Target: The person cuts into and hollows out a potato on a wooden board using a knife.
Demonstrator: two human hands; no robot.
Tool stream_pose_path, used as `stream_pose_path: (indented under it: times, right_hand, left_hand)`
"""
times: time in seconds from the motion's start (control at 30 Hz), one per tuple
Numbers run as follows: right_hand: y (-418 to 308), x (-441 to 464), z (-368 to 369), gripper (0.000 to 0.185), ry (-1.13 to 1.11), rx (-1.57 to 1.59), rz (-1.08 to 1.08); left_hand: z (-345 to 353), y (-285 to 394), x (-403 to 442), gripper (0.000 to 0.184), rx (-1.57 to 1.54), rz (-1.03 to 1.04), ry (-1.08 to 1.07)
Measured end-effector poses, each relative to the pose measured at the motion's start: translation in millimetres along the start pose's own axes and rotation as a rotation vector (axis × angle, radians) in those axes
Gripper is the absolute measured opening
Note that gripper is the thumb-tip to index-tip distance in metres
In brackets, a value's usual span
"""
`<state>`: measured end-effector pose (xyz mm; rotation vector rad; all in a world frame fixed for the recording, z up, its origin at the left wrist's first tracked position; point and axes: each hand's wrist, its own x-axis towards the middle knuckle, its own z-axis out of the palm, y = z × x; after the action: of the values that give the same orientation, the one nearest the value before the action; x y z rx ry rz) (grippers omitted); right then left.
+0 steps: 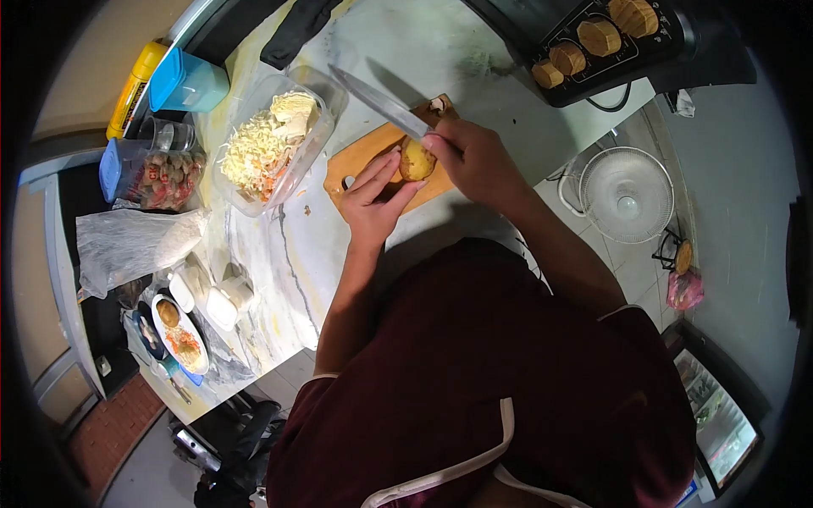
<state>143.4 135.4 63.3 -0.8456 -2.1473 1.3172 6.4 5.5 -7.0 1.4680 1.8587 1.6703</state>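
A potato point(416, 161) with brownish-yellow skin sits on a wooden cutting board point(373, 151). My left hand point(371, 196) steadies it from the left, fingertips and thumb pressed against its side. My right hand point(471, 156) is closed around a kitchen knife point(379, 102), with the handle hidden in the grip and the blade pointing up and left over the board. The right thumb rests close to the top of the potato. Left of the board, a clear plastic container point(320, 161) holds shredded pale and orange food with a pale block on top.
A blue-lidded container point(203, 83), a yellow bottle point(135, 91) and a jar point(161, 176) line the counter's left side. Below are a plastic bag point(127, 245), white tubs point(229, 303) and an oval plate point(196, 360). A black appliance with wooden knobs point(599, 37) stands upper right; a strainer basket point(627, 161) is lower.
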Motion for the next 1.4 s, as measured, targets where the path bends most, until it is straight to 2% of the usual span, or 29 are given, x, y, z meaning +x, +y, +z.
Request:
stream_pose_path:
  times: [0.1, 0.17, 0.2, 0.27, 0.5, 0.6, 0.67, 0.7, 0.77, 0.87, 1.1, 1.2, 1.27, 1.3, 1.37, 1.4]
  right_hand:
    - [1, 2, -1, 0.021, -0.013, -0.038, 0.058]
    - [2, 0, 1, 0.021, 0.006, -0.054, -0.156]
    - [2, -1, 1, 0.021, 0.005, -0.054, -0.152]
    - [2, 1, 0, 0.021, 0.010, -0.032, 0.066]
    - [-2, -2, 0, 0.022, 0.018, 0.022, 0.049]
    - [-1, 0, 0, 0.022, -0.017, -0.046, 0.122]
    - [5, -4, 7, 0.022, 0.073, -0.022, -0.143]
    - [6, -4, 6, 0.022, 0.071, -0.021, -0.139]
    - [5, -1, 2, 0.022, 0.022, -0.017, 0.101]
    - [0, -1, 4, 0.021, 0.041, 0.020, 0.006]
    - [-4, 5, -3, 0.021, -0.026, -0.006, 0.122]
    - [-3, 4, -5, 0.022, -0.022, -0.068, 0.017]
    - [-5, 7, -9, 0.023, -0.079, -0.065, 0.174]
    - [-3, 7, -6, 0.023, -0.078, -0.065, 0.170]
    - [3, 4, 1, 0.023, 0.018, -0.041, -0.069]
    - [3, 5, -1, 0.023, 0.016, -0.042, -0.068]
  left_hand:
    - [2, 0, 0, 0.049, -0.046, 0.005, 0.017]
    - [1, -2, 0, 0.049, -0.040, 0.002, 0.017]
    - [0, -2, 0, 0.049, -0.034, -0.001, 0.015]
    - [2, 1, 0, 0.049, -0.043, -0.019, 0.014]
    - [0, 1, 1, 0.049, -0.014, -0.012, 0.004]
    - [2, -1, 0, 0.049, -0.027, -0.001, 0.011]
    - [1, -1, 0, 0.050, -0.033, -0.019, 0.014]
    - [1, 1, -1, 0.050, -0.039, -0.036, 0.016]
    - [2, 3, 0, 0.050, -0.032, -0.043, 0.012]
    - [1, 1, 1, 0.050, -0.034, -0.029, 0.008]
    - [2, 1, 1, 0.050, -0.041, 0.012, 0.009]
    - [1, -1, 0, 0.050, -0.028, 0.014, -0.010]
    - [3, -1, 1, 0.050, -0.043, 0.026, 0.000]
    - [3, -1, 2, 0.050, -0.056, 0.035, 0.007]
    - [1, -2, 1, 0.050, -0.042, 0.045, 0.005]
    - [1, -1, 0, 0.050, -0.029, 0.052, 0.002]
